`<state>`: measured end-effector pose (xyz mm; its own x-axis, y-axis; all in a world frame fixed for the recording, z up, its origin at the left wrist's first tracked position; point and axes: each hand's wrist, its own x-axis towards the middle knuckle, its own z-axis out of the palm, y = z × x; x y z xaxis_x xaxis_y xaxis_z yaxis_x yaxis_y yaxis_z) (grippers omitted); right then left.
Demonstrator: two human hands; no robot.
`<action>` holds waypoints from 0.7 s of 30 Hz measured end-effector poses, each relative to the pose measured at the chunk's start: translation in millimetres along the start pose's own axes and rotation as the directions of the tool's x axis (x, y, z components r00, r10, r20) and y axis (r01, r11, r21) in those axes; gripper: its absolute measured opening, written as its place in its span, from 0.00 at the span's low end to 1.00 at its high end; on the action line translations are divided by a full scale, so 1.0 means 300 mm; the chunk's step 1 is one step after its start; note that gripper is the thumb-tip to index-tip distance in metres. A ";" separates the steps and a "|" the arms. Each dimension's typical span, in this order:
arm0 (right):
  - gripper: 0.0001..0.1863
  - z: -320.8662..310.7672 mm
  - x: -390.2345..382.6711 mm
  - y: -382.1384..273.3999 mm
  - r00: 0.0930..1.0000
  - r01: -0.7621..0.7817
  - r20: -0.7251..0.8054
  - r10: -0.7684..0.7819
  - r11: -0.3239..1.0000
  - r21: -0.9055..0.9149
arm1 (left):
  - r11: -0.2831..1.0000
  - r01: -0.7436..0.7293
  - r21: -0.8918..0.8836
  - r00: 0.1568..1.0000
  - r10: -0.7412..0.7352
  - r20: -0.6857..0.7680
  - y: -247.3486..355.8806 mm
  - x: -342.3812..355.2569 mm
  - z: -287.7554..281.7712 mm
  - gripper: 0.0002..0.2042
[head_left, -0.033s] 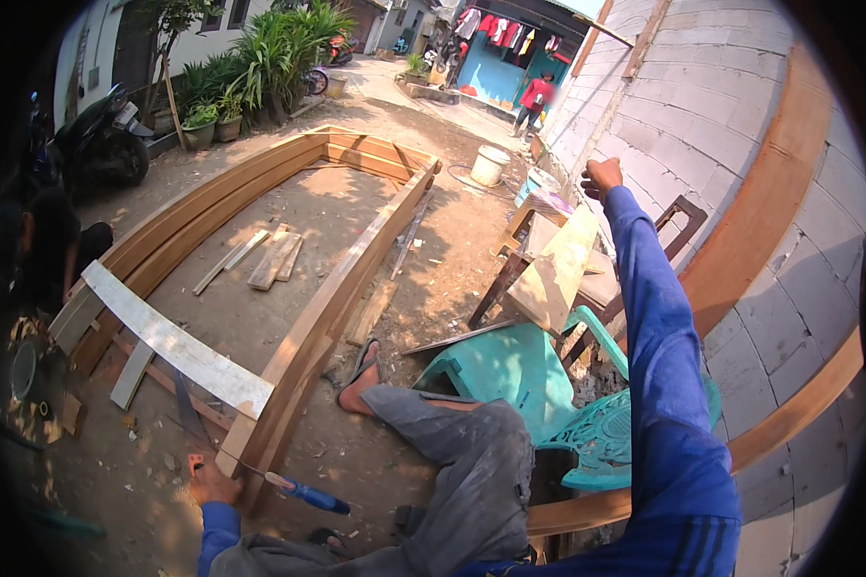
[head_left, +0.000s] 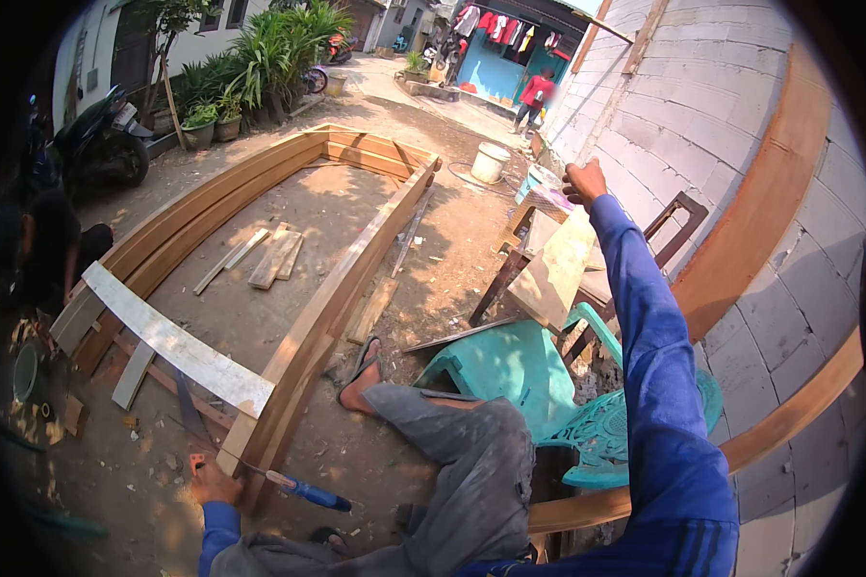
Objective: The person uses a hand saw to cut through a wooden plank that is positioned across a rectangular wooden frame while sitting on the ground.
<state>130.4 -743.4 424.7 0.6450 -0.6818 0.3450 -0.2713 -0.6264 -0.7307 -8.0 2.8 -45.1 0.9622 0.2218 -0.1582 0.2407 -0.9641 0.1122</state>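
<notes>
Left hand (head_left: 216, 484) is curled low by the near corner of the long wooden frame (head_left: 348, 287), which lies on the ground. The fingers are bent in, but I cannot tell what they are closed on. A dark blade (head_left: 192, 415) shows just past that corner. On the corner's other side is a blue-handled tool (head_left: 319, 496); its thin end points at the wood. The white board (head_left: 173, 337) goes across the near end from one long edge to the other, maybe to keep the sides apart. Short wood bits (head_left: 274, 258) lie inside the frame.

Right hand (head_left: 585, 181) is far out, beyond the green chair (head_left: 510, 370), fingers loosely bent, a bit apart, holding nothing I can see. That arm is almost straight, perhaps for balance.
</notes>
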 end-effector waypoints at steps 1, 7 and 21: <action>0.30 0.178 -0.140 0.024 0.980 0.119 0.169 -0.106 0.991 -0.067 | 1.000 0.020 0.022 1.000 -0.019 -0.010 -0.032 -0.006 -0.034 0.41; 0.35 0.758 -1.275 0.249 0.303 0.648 0.812 -0.498 0.733 0.208 | 0.997 0.003 -0.073 0.998 -0.008 -0.067 -0.039 -0.027 -0.091 0.38; 0.33 0.804 -2.033 0.265 0.281 -0.203 0.891 -0.356 0.885 0.418 | 0.989 -0.042 -0.141 0.997 0.033 -0.067 0.017 -0.065 -0.072 0.38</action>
<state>-112.1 -286.3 14.2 0.9145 0.3683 -0.1676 -0.0727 -0.2580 -0.9634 -22.7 -3.4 -20.3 0.9759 0.1996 -0.0881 0.2158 -0.9424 0.2555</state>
